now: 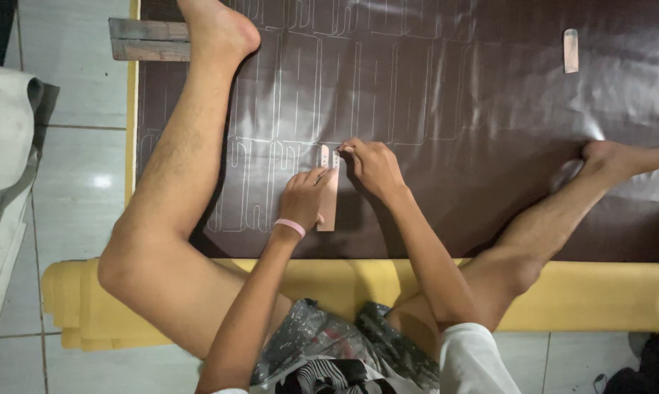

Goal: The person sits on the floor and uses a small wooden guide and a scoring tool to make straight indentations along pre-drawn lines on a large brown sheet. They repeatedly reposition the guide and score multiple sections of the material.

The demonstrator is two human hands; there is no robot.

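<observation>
The person sits on the floor with legs spread, bent over a large sheet of dark brown leather-like material [453, 109] that lies flat on the tiles. Its near edge rests over a folded yellow foam or fabric pad [577, 292].

The left hand [304, 198] lies palm down, fingers spread and flattened, on a narrow pinkish-tan template strip [328, 195] that stands lengthwise on the sheet between the legs. In my judgement it presses there so the strip cannot shift. A pink band circles that wrist.

The right hand [373, 164] is closed in a pinch at the strip's far end, just beside its top corner. It seems to hold a small marking tool against the edge, though the tool itself is too small to make out.

Thin pale outlines of the same long shape [300, 95] already run in rows across the sheet to the left and above the strip (they sit close together, probably to waste little material).

A second, similar pinkish strip [571, 50] lies well apart near the top right. A grey wooden board [150, 40] sits beside the sheet's upper left corner.
</observation>
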